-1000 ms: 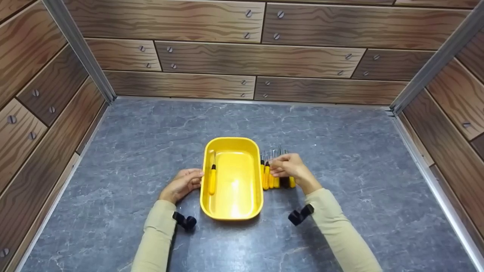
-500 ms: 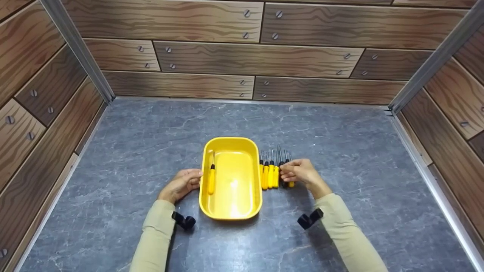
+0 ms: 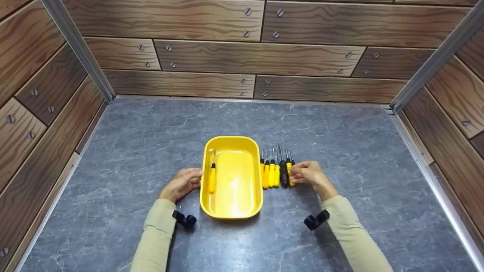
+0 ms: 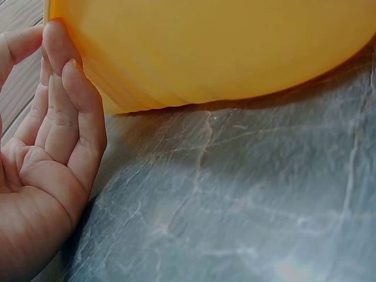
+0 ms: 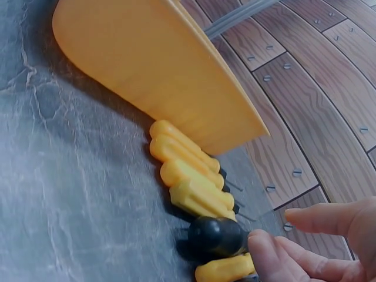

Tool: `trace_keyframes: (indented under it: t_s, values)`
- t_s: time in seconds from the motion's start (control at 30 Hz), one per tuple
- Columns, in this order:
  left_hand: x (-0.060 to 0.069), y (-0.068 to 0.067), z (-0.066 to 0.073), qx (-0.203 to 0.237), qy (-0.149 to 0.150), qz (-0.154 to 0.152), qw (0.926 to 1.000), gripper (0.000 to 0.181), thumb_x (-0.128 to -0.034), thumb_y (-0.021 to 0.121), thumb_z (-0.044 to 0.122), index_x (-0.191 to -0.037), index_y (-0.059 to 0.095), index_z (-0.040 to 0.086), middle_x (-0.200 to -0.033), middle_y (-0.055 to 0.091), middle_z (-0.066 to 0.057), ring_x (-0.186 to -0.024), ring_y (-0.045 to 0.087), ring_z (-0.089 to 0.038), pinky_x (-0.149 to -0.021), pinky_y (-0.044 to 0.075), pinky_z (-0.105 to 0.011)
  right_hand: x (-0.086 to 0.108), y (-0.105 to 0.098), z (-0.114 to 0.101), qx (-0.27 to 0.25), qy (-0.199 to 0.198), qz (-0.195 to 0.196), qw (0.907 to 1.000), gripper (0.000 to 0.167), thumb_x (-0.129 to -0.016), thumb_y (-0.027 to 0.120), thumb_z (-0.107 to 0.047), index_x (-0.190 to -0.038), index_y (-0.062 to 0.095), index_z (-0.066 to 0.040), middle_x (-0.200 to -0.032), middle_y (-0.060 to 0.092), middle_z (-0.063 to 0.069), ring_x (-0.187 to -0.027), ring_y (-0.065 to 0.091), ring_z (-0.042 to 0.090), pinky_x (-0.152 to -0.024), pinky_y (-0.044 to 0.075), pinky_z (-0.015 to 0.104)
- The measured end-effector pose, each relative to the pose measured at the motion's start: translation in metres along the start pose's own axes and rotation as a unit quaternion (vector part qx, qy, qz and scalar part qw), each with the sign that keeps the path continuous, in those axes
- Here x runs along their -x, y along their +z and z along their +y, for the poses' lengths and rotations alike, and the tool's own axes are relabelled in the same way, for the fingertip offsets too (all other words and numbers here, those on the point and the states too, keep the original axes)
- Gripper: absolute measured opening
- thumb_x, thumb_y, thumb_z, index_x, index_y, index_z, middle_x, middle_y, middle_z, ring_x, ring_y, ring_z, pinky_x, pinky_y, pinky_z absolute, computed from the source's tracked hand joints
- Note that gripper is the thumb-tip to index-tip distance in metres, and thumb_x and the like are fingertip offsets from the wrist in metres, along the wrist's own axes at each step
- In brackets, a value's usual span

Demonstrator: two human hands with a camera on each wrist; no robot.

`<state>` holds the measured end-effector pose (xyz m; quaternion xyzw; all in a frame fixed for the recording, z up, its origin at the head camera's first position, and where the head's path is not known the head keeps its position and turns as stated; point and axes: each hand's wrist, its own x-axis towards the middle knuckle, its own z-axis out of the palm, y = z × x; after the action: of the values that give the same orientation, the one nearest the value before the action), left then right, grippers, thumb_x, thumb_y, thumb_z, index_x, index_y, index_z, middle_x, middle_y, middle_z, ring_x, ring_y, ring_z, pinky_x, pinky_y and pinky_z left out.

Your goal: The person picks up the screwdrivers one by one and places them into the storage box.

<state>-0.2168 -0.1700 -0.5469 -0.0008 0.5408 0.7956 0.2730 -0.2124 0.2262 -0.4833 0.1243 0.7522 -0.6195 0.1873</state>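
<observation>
you have room to slide your right hand (image 3: 309, 174) rightward over the tabletop (image 3: 363, 162). leftward at table height, the screwdrivers (image 3: 277, 176) and yellow tray (image 3: 234, 177) bar your way.

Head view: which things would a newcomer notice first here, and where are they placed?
The bright yellow tray would probably catch the eye first, low in the middle, with one screwdriver lying inside along its left side. Next comes the row of screwdrivers just right of it, where a black handle stands out among yellow ones. The right hand is at that row's right end.
</observation>
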Motion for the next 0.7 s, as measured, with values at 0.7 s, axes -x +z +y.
trace_keyframes:
  t_s: [0.7]
  values:
    - [-0.001,0.0,0.0,0.005,0.002,-0.002,1.0,0.017,-0.0936,0.049,0.006,-0.091,0.066,0.009,-0.079,0.073,0.003,-0.074,0.069,-0.007,-0.076,0.058,-0.022,-0.006,-0.021,0.009,0.006,0.022,0.055,0.9982,0.025,-0.088,0.057,0.002,-0.108,0.056,0.016,-0.063,0.065,-0.003,-0.054,0.062,0.004,-0.057,0.058,0.02]
